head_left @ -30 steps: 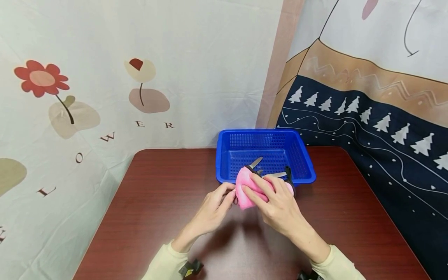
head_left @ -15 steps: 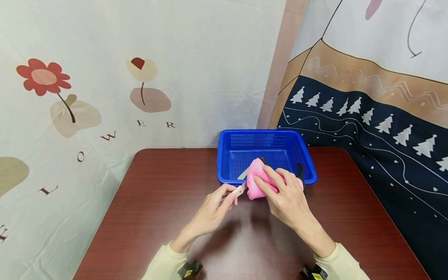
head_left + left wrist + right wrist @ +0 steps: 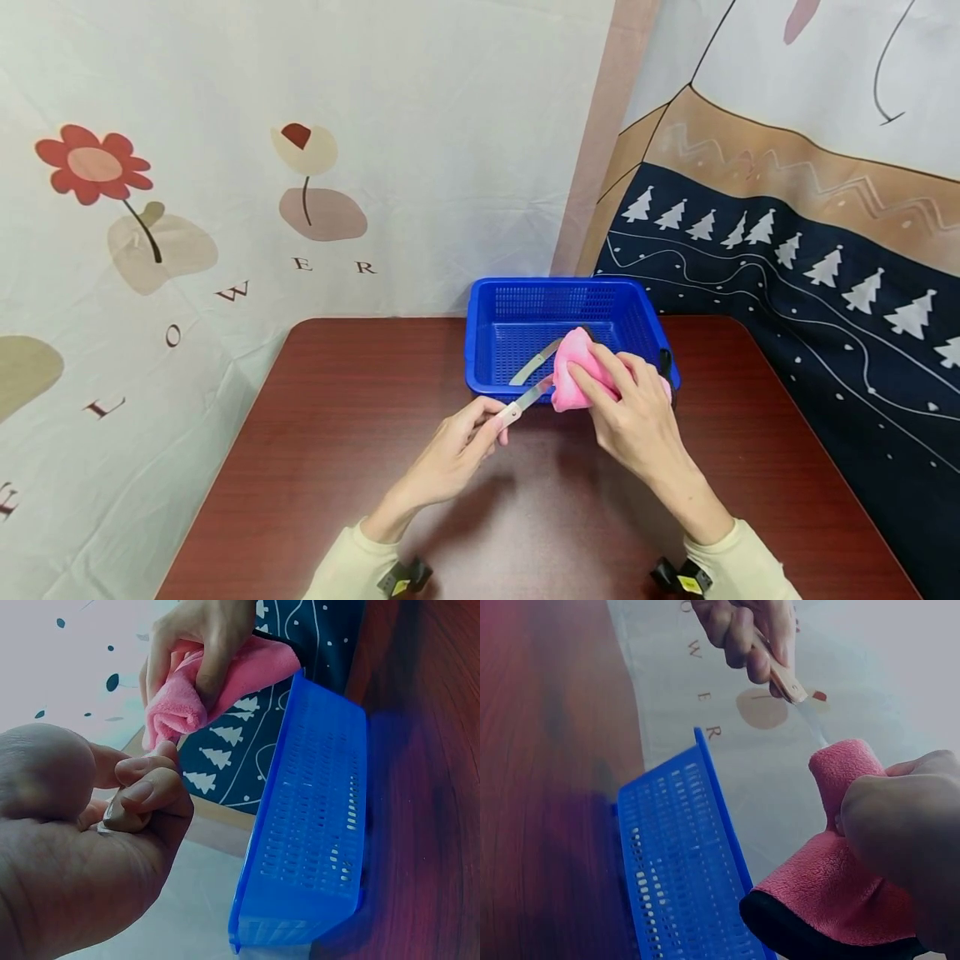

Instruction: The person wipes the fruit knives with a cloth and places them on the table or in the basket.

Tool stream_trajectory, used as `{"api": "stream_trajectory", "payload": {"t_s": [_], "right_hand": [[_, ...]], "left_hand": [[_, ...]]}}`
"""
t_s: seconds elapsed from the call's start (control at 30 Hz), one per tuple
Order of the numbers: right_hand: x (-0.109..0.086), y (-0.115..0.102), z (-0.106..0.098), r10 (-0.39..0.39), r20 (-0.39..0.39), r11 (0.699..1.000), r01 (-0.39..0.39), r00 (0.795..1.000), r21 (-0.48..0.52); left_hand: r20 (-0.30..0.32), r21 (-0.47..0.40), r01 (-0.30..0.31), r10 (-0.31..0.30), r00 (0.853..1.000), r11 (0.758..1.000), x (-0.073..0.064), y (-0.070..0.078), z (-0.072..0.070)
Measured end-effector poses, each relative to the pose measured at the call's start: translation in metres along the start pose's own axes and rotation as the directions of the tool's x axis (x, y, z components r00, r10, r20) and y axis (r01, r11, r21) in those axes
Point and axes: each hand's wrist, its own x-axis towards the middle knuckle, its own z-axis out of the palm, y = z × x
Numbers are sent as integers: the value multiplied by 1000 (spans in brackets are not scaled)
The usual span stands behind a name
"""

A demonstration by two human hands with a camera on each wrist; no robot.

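My left hand (image 3: 453, 454) grips a small knife (image 3: 512, 413) by its pale handle, blade pointing up and right. Folded round the far part of that blade is a pink cloth (image 3: 572, 379) with a dark edge, which my right hand (image 3: 641, 429) pinches between thumb and fingers. The blade's tip is hidden by the cloth. In the right wrist view, a stretch of bare blade (image 3: 812, 722) shows between handle and cloth. Beyond the hands, another knife (image 3: 534, 365) lies in the blue basket (image 3: 472, 354), one end covered by the cloth.
The basket stands at the back of the dark red-brown table (image 3: 360, 375), its near rim just beyond the hands. Something black (image 3: 665, 362) shows at its right side, partly hidden. Printed cloths (image 3: 420, 167) hang behind the table.
My right hand has slid the cloth right and away along the blade, so more of the blade shows. The left hand has stayed nearly still. More of the knife in the basket is visible.
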Motion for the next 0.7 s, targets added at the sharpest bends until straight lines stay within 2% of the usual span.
{"api": "stream_trajectory", "payload": {"t_s": [0.13, 0.37, 0.53, 0.7], "right_hand": [[-1, 6, -2, 16, -13, 1000, -16, 1000, -4], [1, 5, -6, 22, -87, 999, -19, 996, 38], [7, -8, -5, -42, -133, 998, 49, 990, 46], [13, -27, 0, -133, -165, 988, 145, 977, 60]], "left_hand": [[-21, -4, 13, -13, 1000, 1000, -1, 0, -1], [-33, -36, 30, -31, 999, 999, 0, 0, -1], [-40, -40, 47, -48, 998, 998, 1, 0, 0], [-44, 4, 51, -50, 998, 999, 3, 1, 2]]}}
